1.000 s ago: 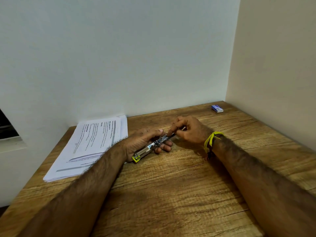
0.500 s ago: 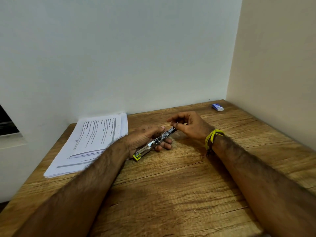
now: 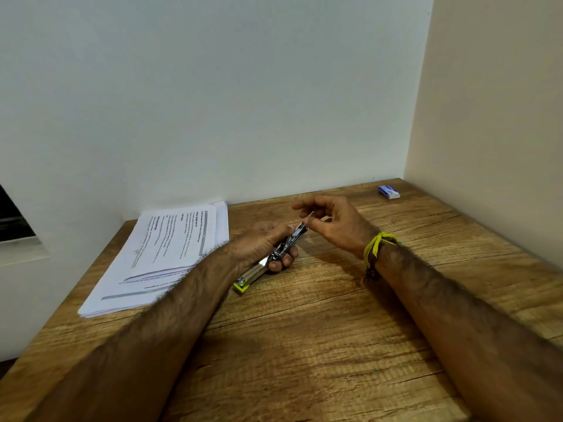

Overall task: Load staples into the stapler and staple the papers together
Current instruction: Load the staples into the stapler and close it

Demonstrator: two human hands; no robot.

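Metal stapler [image 3: 274, 257] lies mid-table, gripped in left hand [image 3: 262, 245]; right hand [image 3: 332, 222] at its 2 o'clock tip, whether fingers pinch staples, cannot tell; keep stapler steady, feed straight; papers [image 3: 164, 248] at 9 o'clock.

A plain office or study nook: a wood-grain desk [image 3: 304, 345] is pushed into a bare wall corner, a stack of printed papers [image 3: 164, 254] lies at centre left, and a small staple box [image 3: 389, 191] (blue and white) sits upper right.
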